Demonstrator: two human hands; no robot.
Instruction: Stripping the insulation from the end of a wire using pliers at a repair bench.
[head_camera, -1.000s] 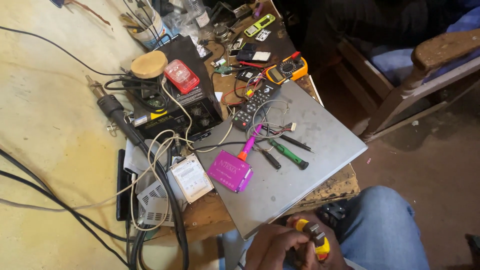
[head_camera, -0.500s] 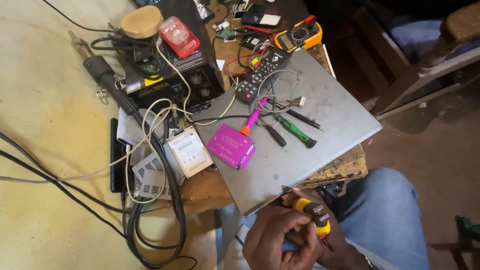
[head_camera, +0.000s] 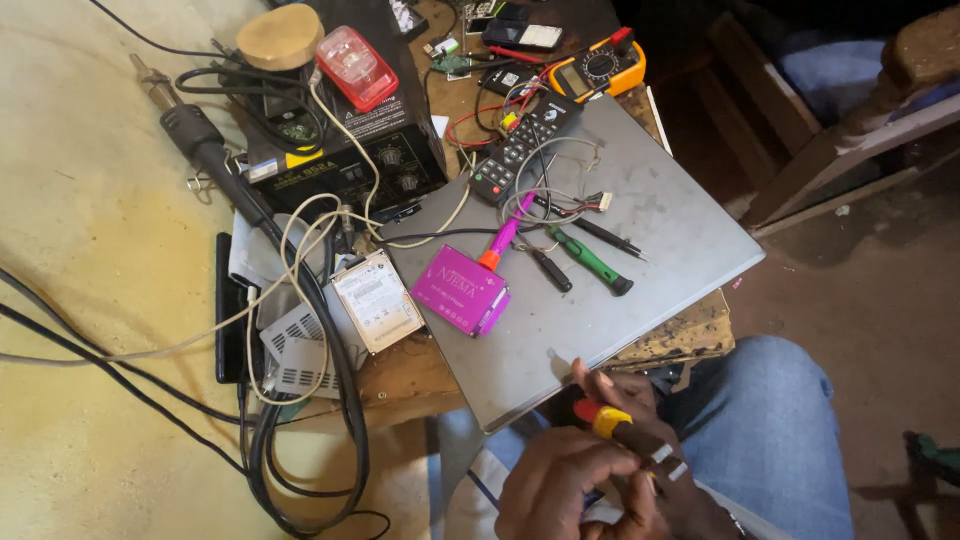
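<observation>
A: Start at the hands. What do they have?

B: Both are low in the view, over the lap. The left hand (head_camera: 560, 485) is curled shut round a screwdriver (head_camera: 625, 432) with a red, yellow and black handle, its fingers wrapped over the dark grip. The right hand (head_camera: 655, 470) lies behind and under it, fingers closed on the far end of the same tool, though that end is hidden, so I can only judge it is pinching the shaft or tip.

A: How would the tool handle?

B: Light and stiff, I'd say. The banded handle looks rubbery, so it should not slip. Best held on the thick handle, not on the thin metal end.

A: And around them?

B: Just above the knuckles is the edge of a closed grey laptop (head_camera: 640, 270), lying on a cluttered wooden table (head_camera: 400, 370). On its lid are a purple box (head_camera: 462, 290), a green-handled screwdriver (head_camera: 590, 262), a black-handled one (head_camera: 549, 270) and a pink and orange one (head_camera: 505, 235). A bare hard drive (head_camera: 377, 300) lies just left of the laptop. Farther back are a black remote control (head_camera: 520, 145), an orange multimeter (head_camera: 600, 70) and a black soldering station (head_camera: 345, 150) trailing cables.
</observation>
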